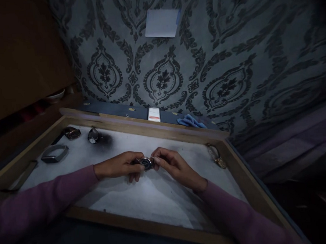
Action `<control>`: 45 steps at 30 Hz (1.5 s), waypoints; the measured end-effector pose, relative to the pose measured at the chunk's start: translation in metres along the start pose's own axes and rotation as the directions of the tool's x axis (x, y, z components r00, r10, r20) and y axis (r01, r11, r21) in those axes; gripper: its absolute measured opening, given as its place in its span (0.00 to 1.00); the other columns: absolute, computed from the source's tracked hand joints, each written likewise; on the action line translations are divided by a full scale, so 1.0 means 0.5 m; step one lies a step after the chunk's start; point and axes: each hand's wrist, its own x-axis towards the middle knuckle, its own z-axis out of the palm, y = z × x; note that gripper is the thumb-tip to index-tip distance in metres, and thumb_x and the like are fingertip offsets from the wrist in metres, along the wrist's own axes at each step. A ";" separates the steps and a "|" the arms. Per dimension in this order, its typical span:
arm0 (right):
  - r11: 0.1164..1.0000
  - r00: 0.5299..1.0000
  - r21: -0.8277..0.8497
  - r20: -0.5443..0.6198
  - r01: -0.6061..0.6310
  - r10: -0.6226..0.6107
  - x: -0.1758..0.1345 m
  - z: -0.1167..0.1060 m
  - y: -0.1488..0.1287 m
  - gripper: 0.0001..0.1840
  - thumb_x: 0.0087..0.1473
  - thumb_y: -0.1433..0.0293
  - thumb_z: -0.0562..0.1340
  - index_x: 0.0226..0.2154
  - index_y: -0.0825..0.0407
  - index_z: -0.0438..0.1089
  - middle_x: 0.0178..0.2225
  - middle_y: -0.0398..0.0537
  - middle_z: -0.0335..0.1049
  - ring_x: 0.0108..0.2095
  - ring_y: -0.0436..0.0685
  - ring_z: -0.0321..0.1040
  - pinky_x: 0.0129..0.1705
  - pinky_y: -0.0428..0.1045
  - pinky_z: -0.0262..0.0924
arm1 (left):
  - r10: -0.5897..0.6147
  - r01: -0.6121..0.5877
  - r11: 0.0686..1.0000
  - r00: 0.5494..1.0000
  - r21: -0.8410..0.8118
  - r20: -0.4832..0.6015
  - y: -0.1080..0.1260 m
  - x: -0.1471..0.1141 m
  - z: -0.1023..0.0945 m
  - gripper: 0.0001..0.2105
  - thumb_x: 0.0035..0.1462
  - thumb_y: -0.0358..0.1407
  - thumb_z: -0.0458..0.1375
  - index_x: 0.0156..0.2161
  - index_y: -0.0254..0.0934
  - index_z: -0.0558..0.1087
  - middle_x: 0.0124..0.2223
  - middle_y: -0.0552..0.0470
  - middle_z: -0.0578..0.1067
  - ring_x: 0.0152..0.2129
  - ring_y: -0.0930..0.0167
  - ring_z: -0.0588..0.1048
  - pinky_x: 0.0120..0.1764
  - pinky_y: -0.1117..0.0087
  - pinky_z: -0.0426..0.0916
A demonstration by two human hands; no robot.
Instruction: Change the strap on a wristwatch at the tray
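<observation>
A wristwatch (146, 163) with a dark dial and shiny metal case is held above the white floor of a wooden-framed tray (147, 218). My left hand (124, 165) grips it from the left, thumb at the edge of the case. From the right, the thumb and fingers of my right hand (173, 165) pinch the watch's other side, near the crown or strap; which one I cannot make out. Most of the strap is hidden by my fingers.
Inside the tray lie a gold-toned watch (220, 163) at right, a grey-banded watch (54, 154), a small round-faced watch (92, 135) and a brownish watch (72, 133) at left. Behind the rim are a white-and-red box (154, 114) and a blue cloth (191, 121).
</observation>
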 end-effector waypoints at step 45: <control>0.989 0.993 0.090 0.011 -0.118 0.117 -0.021 0.016 0.018 0.22 0.57 0.52 0.61 0.36 0.56 0.73 0.17 0.43 0.71 0.17 0.49 0.67 0.22 0.45 0.63 | -0.044 0.037 0.999 0.962 -0.030 -0.269 -0.012 0.017 0.019 0.19 0.45 0.49 0.64 0.24 0.33 0.66 0.21 0.60 0.59 0.20 0.79 0.54 0.23 0.75 0.48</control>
